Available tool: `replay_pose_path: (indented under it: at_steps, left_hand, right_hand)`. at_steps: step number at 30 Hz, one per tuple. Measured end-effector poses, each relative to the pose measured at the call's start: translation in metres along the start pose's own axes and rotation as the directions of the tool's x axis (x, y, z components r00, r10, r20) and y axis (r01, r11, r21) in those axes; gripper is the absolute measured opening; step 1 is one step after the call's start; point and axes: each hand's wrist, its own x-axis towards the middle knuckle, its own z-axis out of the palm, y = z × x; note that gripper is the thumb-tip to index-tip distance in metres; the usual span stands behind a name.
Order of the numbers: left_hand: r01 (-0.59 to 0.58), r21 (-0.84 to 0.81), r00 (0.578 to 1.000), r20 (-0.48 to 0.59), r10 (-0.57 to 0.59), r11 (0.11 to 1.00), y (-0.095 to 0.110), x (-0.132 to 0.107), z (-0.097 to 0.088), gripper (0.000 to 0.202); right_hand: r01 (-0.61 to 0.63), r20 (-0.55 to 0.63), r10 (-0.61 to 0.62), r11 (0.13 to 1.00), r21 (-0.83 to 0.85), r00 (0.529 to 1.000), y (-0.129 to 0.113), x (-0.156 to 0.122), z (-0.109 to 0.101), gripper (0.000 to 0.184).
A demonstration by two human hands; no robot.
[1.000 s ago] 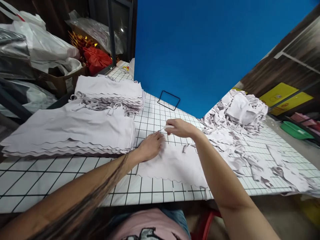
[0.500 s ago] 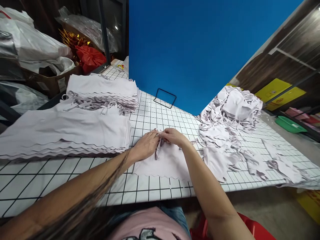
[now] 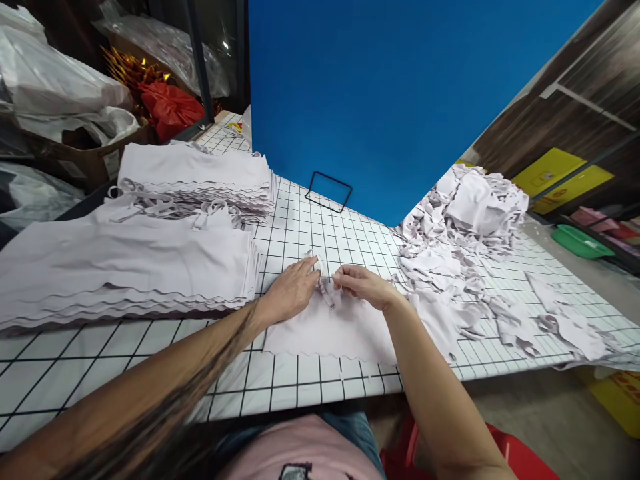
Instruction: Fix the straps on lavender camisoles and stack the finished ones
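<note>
A pale lilac camisole (image 3: 325, 333) with a wavy hem lies flat on the table in front of me. My left hand (image 3: 294, 290) rests on its upper left part, fingers stretched out and lying flat. By those fingertips a thin strap (image 3: 327, 295) loops up and falls onto the fabric. Over the upper edge of the camisole is my right hand (image 3: 363, 283), thumb and forefinger pinched together. Whatever is between them is too small to make out. A gap separates the two hands.
Two neat stacks of similar camisoles, a near stack (image 3: 130, 260) and a far stack (image 3: 195, 167), stand on the left. A loose heap of camisoles (image 3: 480, 207) spreads along the right. A blue panel (image 3: 390, 100) rises behind the grid-patterned table (image 3: 295, 233). A red stool (image 3: 520, 453) is below right.
My right hand has moved right and slightly down, away from my left hand. The strap between them now shows more. My left hand has stayed nearly in place.
</note>
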Motion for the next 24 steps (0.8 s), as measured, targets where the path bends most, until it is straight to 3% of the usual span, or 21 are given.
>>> replay_pose_path:
  at_steps: [4, 9, 14, 19, 24]
  left_hand:
    - [0.007, -0.013, 1.0, 0.013, -0.007, 1.0, 0.001, 0.001, -0.003, 0.035]
    - [0.01, -0.023, 0.998, 0.055, -0.008, 1.0, 0.002, 0.004, -0.008, 0.04]
    - [0.024, -0.012, 0.998, 0.058, -0.023, 1.0, 0.002, 0.002, -0.006, 0.044]
    - [0.017, 0.006, 0.998, 0.064, -0.017, 1.0, 0.001, 0.002, -0.006, 0.045]
    - [0.0, -0.006, 0.998, 0.062, 0.0, 1.0, 0.002, 0.004, -0.007, 0.045]
  right_hand:
    - [-0.046, -0.197, 0.025, 0.994, -0.098, 0.98, -0.006, 0.022, 0.009, 0.037]
    - [-0.115, -0.264, 0.047, 0.961, -0.251, 0.963, -0.012, 0.043, 0.019, 0.025]
    - [-0.052, -0.177, 0.033, 0.993, -0.104, 0.984, -0.008, 0.029, 0.009, 0.021]
    - [0.016, -0.037, -0.016, 1.0, 0.0, 0.999, -0.001, -0.009, -0.004, 0.024]
    - [0.022, 0.063, -0.021, 1.0, -0.009, 0.998, 0.01, -0.048, 0.002, 0.034]
